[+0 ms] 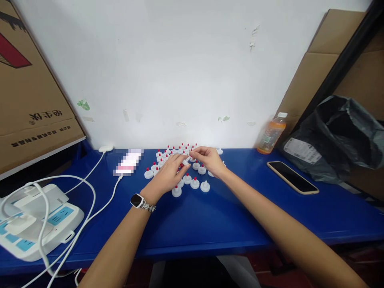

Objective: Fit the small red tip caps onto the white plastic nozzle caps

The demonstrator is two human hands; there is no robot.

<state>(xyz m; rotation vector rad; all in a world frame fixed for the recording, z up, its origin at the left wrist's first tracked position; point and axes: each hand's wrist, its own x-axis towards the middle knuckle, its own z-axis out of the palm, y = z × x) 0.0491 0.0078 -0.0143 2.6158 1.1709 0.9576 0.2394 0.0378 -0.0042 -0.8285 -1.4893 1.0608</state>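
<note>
A small white lid [186,162] appears to be held in the left hand [170,174], whose fingers are curled partway, with the thumb set against its near side. The right hand [210,161] is brought in from the right, thumb and forefinger pinched together at the spout of that lid; whether a red cap is gripped between them cannot be told, as the fingertips are small and overlapped here. The held lid is kept just above the far middle of the blue desk [195,232], among many standing lids [195,185], most topped with red caps [187,175]. A bare lid [205,187] is stood at the near right of the group. The step in hand is judged to be the fitting or handling of a cap on one spout. For the next move, a steady left hold and a straight, fine right pinch seem to be called for.
</note>
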